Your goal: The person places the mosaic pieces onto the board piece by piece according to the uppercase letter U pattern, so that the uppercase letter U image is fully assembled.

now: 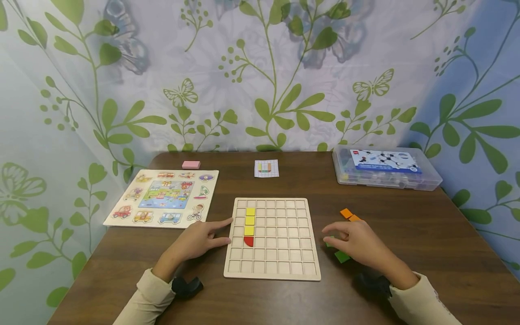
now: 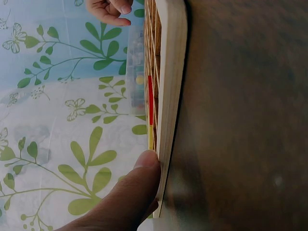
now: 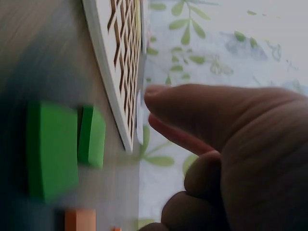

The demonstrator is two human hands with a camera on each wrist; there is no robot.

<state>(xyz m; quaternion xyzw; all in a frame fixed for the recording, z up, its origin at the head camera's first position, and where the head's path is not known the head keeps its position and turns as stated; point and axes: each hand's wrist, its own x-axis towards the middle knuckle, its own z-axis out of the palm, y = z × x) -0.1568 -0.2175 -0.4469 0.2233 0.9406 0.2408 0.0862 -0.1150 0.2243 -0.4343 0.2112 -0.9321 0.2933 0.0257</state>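
Note:
A wooden grid board lies flat on the table. Three yellow squares fill cells in its second column from the left, and a red quarter-round tile sits just below them. My left hand touches the board's left edge with outstretched thumb and index finger. To the right of the board, my right hand hovers over green tiles, partly covering them. Its thumb and index finger are apart, with nothing between them. Orange tiles lie just beyond this hand. The right wrist view shows two green tiles on the table.
At the back stands a small grid card with a coloured U pattern. A vehicle picture puzzle lies at the left, with a pink block behind it. A clear plastic case occupies the back right, near the curtain.

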